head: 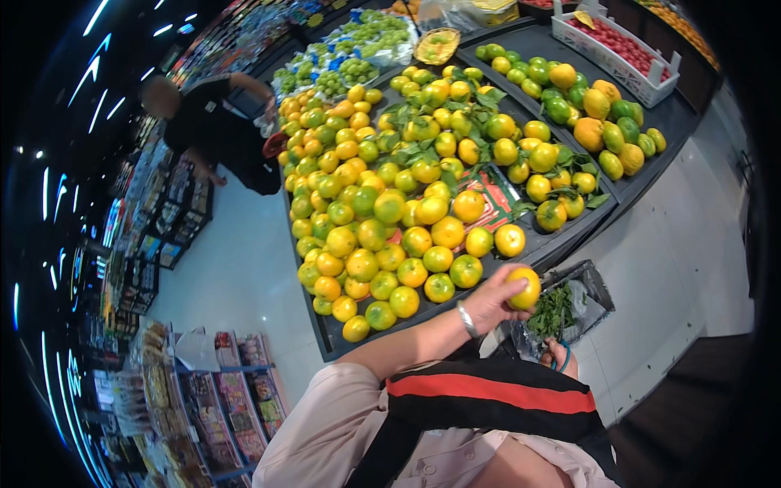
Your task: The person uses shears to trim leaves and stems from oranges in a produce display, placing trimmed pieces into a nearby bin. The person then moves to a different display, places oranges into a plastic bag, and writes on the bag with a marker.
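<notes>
My left hand [495, 300], with a silver bracelet at its wrist, grips a yellow citrus fruit [523, 288] just off the near edge of the black display stand [549, 244]. Yellow and green mandarins [362, 265] are heaped on the stand, some with leafy stems. Lower right, my right hand [561, 358] is closed around the teal handle of a tool [564, 354], perhaps scissors; its blades are hidden. Beyond that hand, a plastic-lined bin [601, 293] on the floor holds cut green leaves [553, 311].
A person in dark clothes [213, 125] stands at the stand's left side. Green grapes [357, 70], more citrus [589, 125] and a white crate [662, 91] of red fruit lie farther back. Packaged goods fill shelves [229, 402] at lower left. Leaf scraps dot the floor by the bin.
</notes>
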